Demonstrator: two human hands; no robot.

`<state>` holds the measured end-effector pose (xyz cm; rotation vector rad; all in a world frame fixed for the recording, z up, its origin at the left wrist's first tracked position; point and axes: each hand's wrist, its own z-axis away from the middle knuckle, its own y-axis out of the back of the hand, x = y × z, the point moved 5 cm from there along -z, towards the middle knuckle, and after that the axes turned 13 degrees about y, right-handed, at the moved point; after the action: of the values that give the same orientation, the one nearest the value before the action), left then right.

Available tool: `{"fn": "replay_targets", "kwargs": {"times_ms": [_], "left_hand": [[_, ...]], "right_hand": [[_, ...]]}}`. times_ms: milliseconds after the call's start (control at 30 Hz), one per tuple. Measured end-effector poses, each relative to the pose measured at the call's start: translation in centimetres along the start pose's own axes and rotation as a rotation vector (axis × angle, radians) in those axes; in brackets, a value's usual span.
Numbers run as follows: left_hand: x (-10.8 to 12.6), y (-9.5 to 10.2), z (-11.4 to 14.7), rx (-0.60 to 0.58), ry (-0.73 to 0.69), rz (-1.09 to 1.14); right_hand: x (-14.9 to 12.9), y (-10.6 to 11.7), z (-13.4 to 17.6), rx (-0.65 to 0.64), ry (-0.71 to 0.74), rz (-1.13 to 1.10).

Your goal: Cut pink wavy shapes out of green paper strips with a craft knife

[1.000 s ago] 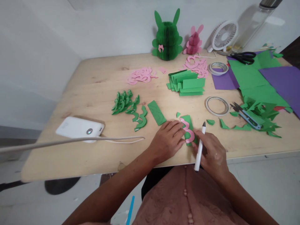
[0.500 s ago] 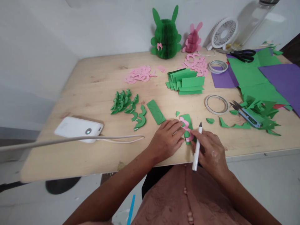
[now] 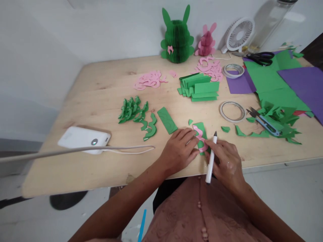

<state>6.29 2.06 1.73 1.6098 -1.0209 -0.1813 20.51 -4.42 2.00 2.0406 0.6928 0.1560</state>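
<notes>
On pale wood (image 3: 101, 101), 2 hands (image 3: 179, 148) (image 3: 228, 161) steady a pink cutout (image 3: 199, 133) over green paper (image 3: 203, 133).

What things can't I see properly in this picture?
All in the head view:
- Green paper: partly covered by the pink wavy piece and right hand.
- Bottle: top cut off by the upper edge.
- Purple sheet: cut off by the right edge.
- Cable: runs past the left edge.
- White device: markings too small.
</notes>
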Motion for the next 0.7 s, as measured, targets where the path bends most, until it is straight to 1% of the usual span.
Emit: {"fn": "replay_targets", "kwargs": {"times_ms": [233,700], "left_hand": [[-0.08,-0.1,0.1,0.012,-0.007,-0.005],[-0.02,-0.09,0.06,-0.008,0.011,0.005]], "right_hand": [[-0.1,0.07,-0.1,0.006,-0.007,-0.002],[-0.42,0.1,-0.35,0.026,-0.02,0.034]]}}
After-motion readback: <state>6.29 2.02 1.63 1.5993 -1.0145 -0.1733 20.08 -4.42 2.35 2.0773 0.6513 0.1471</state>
